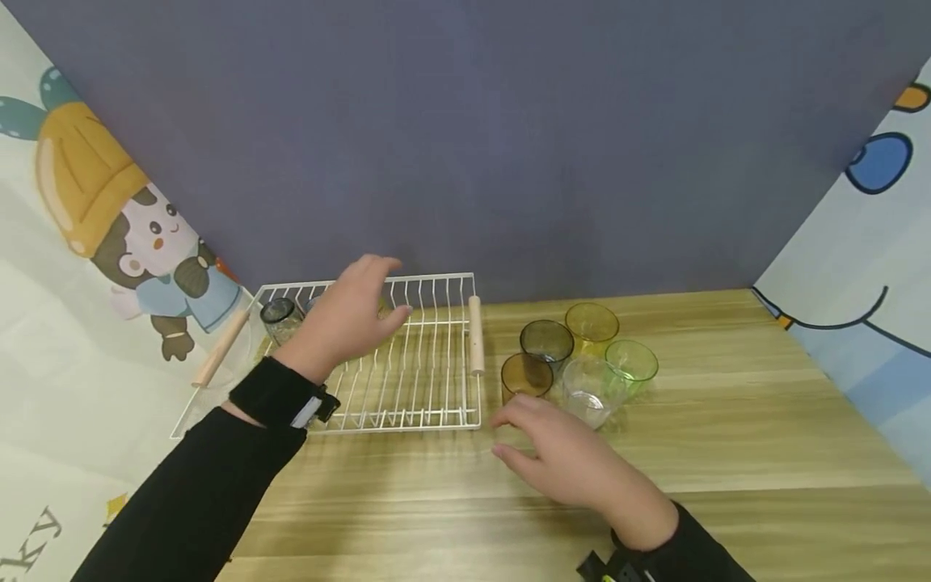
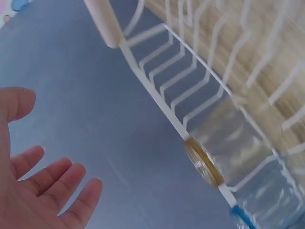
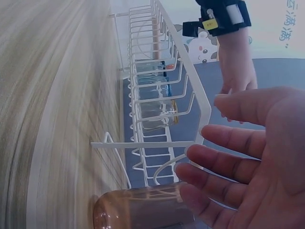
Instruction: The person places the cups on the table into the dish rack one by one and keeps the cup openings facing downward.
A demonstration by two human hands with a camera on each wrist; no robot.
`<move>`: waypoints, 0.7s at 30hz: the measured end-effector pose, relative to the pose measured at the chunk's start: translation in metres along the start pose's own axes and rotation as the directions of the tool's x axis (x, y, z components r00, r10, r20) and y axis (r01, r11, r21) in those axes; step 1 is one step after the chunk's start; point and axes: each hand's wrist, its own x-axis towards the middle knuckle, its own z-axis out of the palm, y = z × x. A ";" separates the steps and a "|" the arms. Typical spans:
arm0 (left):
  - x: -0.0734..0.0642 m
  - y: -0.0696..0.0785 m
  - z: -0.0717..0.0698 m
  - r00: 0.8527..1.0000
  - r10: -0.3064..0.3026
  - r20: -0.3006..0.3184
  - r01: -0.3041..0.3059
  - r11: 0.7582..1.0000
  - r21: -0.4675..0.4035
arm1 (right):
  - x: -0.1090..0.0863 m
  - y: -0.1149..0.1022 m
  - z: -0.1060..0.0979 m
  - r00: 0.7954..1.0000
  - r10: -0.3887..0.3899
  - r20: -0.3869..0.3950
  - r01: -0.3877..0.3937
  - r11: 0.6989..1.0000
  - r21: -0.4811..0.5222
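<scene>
My left hand [image 1: 347,314] hovers over the white wire dish rack [image 1: 407,428], thumb apart from the relaxed fingers and nothing held. Along the rack's back stand a smoky glass [image 1: 282,319], a blue-rimmed glass [image 2: 269,193] and a yellow-rimmed glass [image 2: 228,136]; the left forearm partly hides them in the head view. My right hand [image 1: 563,457] is just in front of the amber-brown glass [image 1: 527,377], fingers loosely bent. In the right wrist view its fingertips overlap the rim end of that brown glass [image 3: 143,210].
Close behind and beside the brown glass stand a dark grey glass [image 1: 547,340], a yellow glass [image 1: 592,323], a green glass [image 1: 632,361] and a clear glass [image 1: 587,404]. A wooden handle [image 1: 476,335] tops the rack's right end. A grey-blue wall [image 1: 494,145] rises behind the table.
</scene>
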 end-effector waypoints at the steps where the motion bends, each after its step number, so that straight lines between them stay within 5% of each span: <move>1: -0.003 0.004 -0.001 1.000 0.008 -0.008 -0.009 1.000 -0.010 | 0.000 0.000 0.001 1.000 -0.003 -0.001 0.003 1.000 0.002; 14: -0.050 0.040 0.008 0.988 0.066 -0.141 -0.087 0.986 -0.144 | -0.001 -0.001 -0.003 1.000 0.020 0.012 -0.020 1.000 -0.003; 21: -0.077 0.049 0.015 0.977 0.017 -0.214 -0.090 0.937 -0.337 | 0.001 0.000 -0.003 1.000 0.010 0.006 -0.010 1.000 0.012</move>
